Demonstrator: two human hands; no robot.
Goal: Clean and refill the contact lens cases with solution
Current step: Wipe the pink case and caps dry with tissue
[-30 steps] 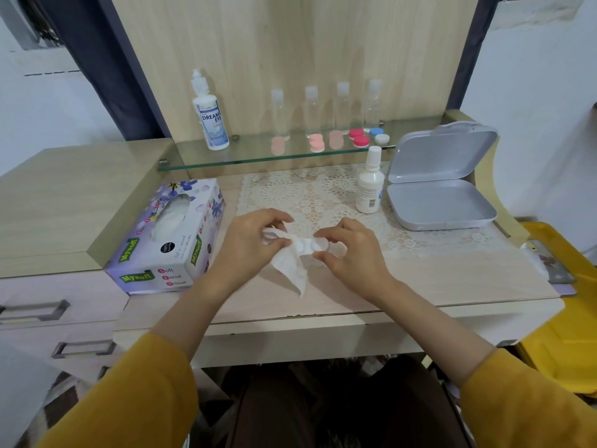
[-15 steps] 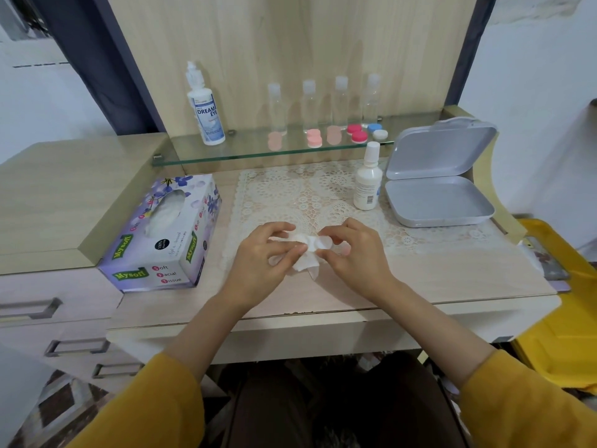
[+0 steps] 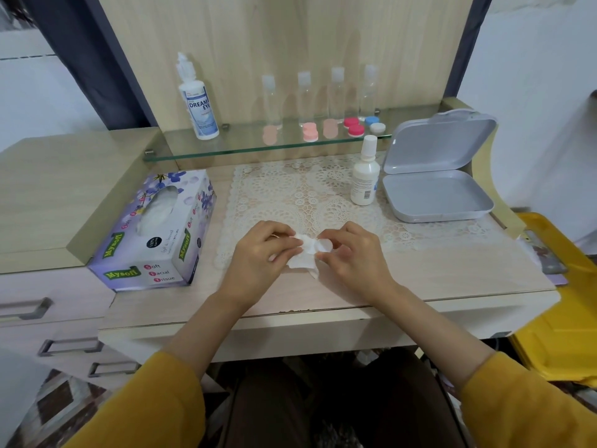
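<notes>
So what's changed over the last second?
The left hand has bunched the tissue tighter against the lens case that the right hand pinches; less tissue hangs loose. Nothing taken or let go; tissue box and solution bottle stayed put.

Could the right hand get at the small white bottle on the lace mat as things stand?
Likely yes, once freed: nothing stands between the right hand and the small white bottle, but that hand pinches a lens case, the left hand holding tissue to it.
</notes>
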